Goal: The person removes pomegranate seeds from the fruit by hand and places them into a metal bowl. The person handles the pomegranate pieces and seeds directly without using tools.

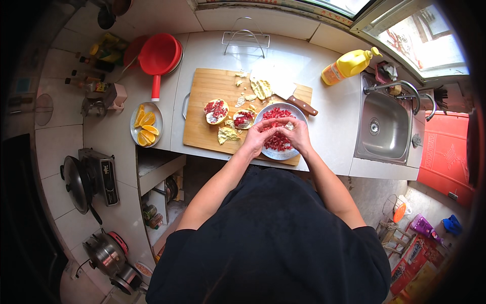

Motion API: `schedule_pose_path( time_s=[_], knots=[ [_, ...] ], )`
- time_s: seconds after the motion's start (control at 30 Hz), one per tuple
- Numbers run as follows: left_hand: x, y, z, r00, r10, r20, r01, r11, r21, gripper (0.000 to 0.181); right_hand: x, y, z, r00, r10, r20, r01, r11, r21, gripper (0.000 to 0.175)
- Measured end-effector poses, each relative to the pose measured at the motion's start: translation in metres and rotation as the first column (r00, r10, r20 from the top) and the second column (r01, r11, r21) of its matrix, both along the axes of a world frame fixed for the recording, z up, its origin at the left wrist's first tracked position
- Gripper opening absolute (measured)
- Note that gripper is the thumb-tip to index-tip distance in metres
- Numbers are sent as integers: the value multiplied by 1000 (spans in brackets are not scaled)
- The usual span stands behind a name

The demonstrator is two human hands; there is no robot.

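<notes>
My left hand [259, 136] and my right hand [298, 135] meet at the fingertips above a plate [280, 154] heaped with red pomegranate seeds [276, 143]. A small pale piece of pomegranate [289, 125] shows at the right fingers; my fingers partly hide it. Left of the plate, on a wooden cutting board [203, 89], lie a pomegranate half [216, 111] and a smaller opened section [243, 119], both with seeds. Torn yellow peel [228, 135] rests near them, and more peel [261, 89] lies by the cleaver [302, 105], whose wooden handle points right.
Orange wedges fill a plate [133, 131] at the left, below a red plastic strainer [159, 53]. Behind the board stands a wire rack [246, 40]. A yellow pump bottle [345, 67] and a steel sink [383, 133] are at right. A lidded wok [78, 184] sits far left.
</notes>
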State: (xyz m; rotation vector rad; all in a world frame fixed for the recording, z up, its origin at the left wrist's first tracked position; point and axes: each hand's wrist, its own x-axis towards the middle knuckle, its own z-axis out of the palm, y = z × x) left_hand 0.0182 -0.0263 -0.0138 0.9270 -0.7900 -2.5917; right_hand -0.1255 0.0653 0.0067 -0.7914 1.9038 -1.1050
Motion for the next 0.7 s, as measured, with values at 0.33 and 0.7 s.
schedule_pose_path(
  time_s=[0.33,0.7],
  knots=[
    [-1,8,-15,980,173,99,-169,984,-49,16,7,-4,10,1000,7,-15,-6,1000,11,24],
    [-9,10,10,956,153,252,-1,856,-517,18,8,0,1,863,-215,458,231,973,21,14]
  ],
)
